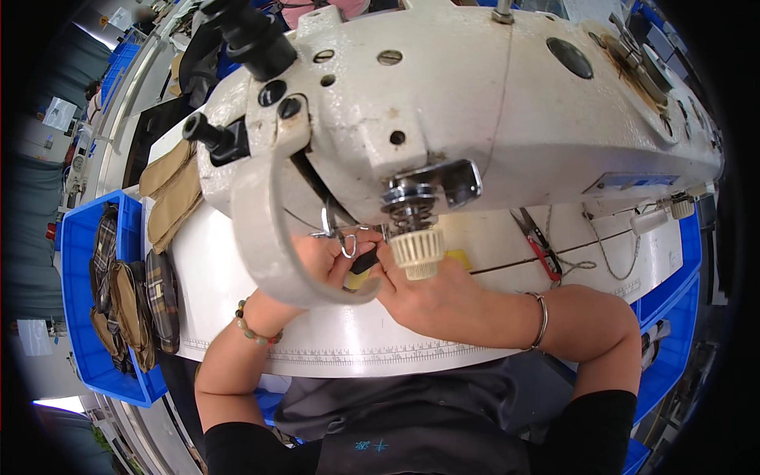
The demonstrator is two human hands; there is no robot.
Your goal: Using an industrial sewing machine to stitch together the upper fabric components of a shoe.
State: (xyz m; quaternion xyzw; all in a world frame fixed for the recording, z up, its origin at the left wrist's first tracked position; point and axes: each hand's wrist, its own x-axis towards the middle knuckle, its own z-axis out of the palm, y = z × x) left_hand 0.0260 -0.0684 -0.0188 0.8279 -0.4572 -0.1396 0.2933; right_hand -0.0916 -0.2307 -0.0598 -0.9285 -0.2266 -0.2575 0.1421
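Under the head of a white sewing machine (491, 103), my two hands meet close to the needle area. A small black piece (365, 260), possibly cloth, sits between them, with a bit of yellow beside it. My left hand (319, 255) pinches the black piece from the left; a curved white machine part hides some of this hand. My right hand (431, 299) is closed at the piece's right side, fingers bent. The tension knob (419, 249) covers part of the right hand. Both forearms rest near the table's front edge.
Red-handled scissors (541, 252) and a loose cord (625, 261) lie on the white table (356, 340) at right. Tan fabric pieces (174, 194) are at left. A blue bin (79, 293) there holds plaid and tan pieces; blue bins (673, 340) also stand at right.
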